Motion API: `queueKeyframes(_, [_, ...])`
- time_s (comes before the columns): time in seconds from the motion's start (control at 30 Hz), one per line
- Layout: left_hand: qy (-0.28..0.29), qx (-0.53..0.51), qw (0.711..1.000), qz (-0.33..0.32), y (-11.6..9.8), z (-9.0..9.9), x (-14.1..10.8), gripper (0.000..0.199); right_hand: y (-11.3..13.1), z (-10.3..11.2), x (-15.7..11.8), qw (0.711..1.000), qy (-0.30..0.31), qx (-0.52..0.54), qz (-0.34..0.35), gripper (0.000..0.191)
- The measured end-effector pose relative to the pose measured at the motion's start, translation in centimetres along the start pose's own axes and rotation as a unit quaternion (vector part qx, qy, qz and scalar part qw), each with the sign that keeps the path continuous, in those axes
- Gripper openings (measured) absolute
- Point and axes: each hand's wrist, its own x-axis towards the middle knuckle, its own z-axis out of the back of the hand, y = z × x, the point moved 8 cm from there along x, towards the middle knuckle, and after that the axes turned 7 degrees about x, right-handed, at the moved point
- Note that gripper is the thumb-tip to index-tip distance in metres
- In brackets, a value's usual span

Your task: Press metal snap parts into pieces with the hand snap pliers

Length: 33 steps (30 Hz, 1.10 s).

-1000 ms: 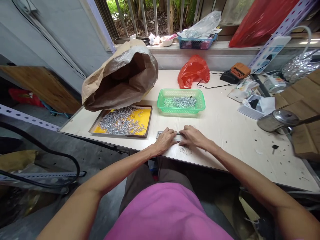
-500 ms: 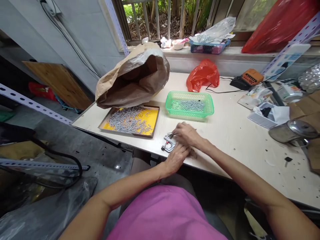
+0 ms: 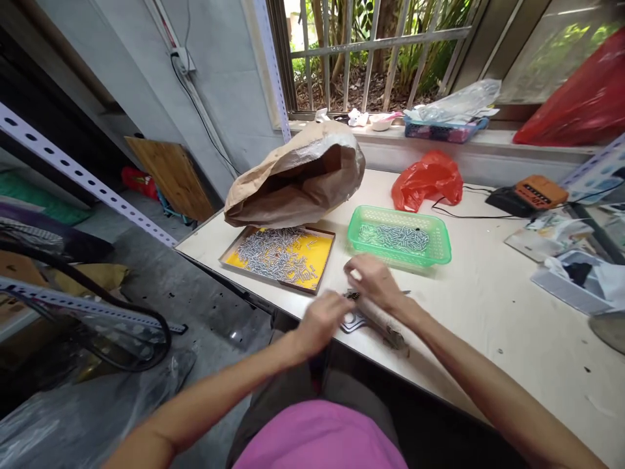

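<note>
My left hand (image 3: 322, 322) is closed and blurred, a little above the table's front edge; whatever its fingers hold is hidden. My right hand (image 3: 374, 280) has its fingers curled in a pinch, with its contents too small to make out. Under and between them lies a flat silvery metal tool (image 3: 352, 320) with a rounded opening, partly covered by the left hand. Beside it a pale, worn cylindrical piece (image 3: 383, 322) slants toward the table edge. To the left, a shallow yellow-bottomed tray (image 3: 319, 260) holds many small metal pins. A green plastic basket (image 3: 442, 244) behind the right hand contains more.
An open brown paper sack (image 3: 297, 176) leans over the tray's back side. Farther back are a red plastic bag (image 3: 427, 179) and an orange-black battery charger (image 3: 532, 195) with a cord. A grey box (image 3: 571, 286) stands at the right. Small dark bits dot the table.
The view has shifted, so the table sits lower and farther right. My hands have lifted and drawn apart, uncovering more of the cylindrical piece. The tray and basket have stayed put.
</note>
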Motion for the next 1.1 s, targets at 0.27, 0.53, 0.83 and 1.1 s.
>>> queueKeyframes(0.27, [0.184,0.128,0.972,0.069,12.4,-0.5,2.6,0.020,-9.8,9.0,-0.6,0.977,-0.106,-0.107,-0.153,0.032])
queueKeyframes(0.53, [0.179,0.099,0.972,0.119,13.2,-1.5,3.7,0.012,-3.7,3.2,-8.1,0.991,0.007,0.063,-0.117,0.026])
queueKeyframes(0.83, [0.084,-0.091,0.931,0.343,18.3,-0.2,5.9,0.014,-3.4,0.1,-15.9,0.953,-0.015,0.163,-0.254,0.026])
queueKeyframes(1.1, [0.106,0.122,0.948,0.276,20.2,-0.7,9.8,0.027,-2.6,-1.3,-17.4,0.959,-0.063,0.142,-0.238,0.024])
